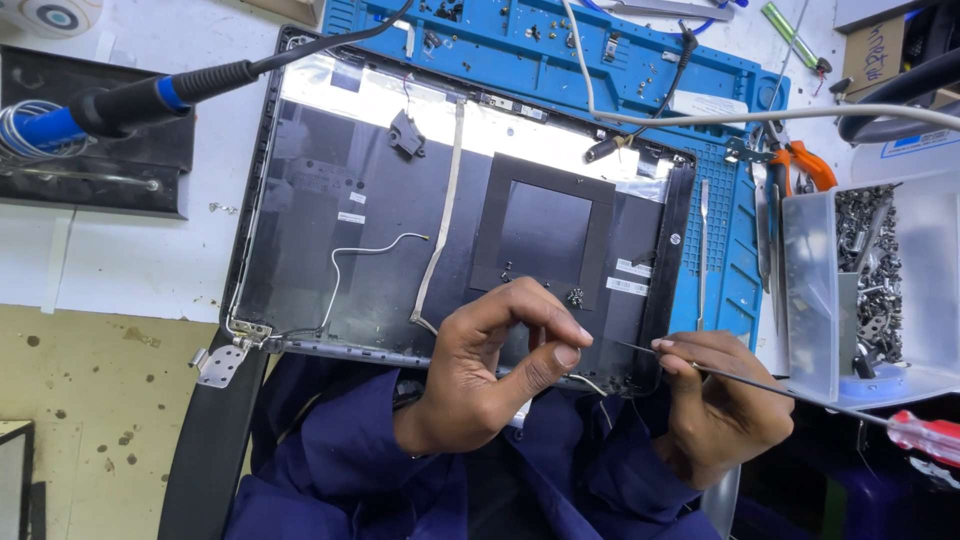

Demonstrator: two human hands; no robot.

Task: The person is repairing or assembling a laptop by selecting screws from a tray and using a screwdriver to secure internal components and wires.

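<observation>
Head view: the laptop lid shell (400, 230) lies inside-up on the white bench (130, 260), partly over a blue mat (560, 50). Left hand (495, 365) pinches, perhaps something tiny; right hand (720, 400) grips a red-handled screwdriver (800, 392).

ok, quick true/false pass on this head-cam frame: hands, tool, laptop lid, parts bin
1. The right hand holds a thin screwdriver with a red handle. True.
2. The left hand grips blue-handled pliers. False: its thumb and fingers are pinched together above the black laptop lid shell, and whether they hold anything small cannot be told.
3. A blue silicone work mat lies under the lid's far edge. True.
4. The clear plastic bin of small metal parts sits at the person's left. False: it is at their right.
5. A silver hinge bracket sticks out at the lid's near left corner. True.
6. The soldering iron with the blue and black grip lies inside the bin. False: it is at the upper left.
</observation>
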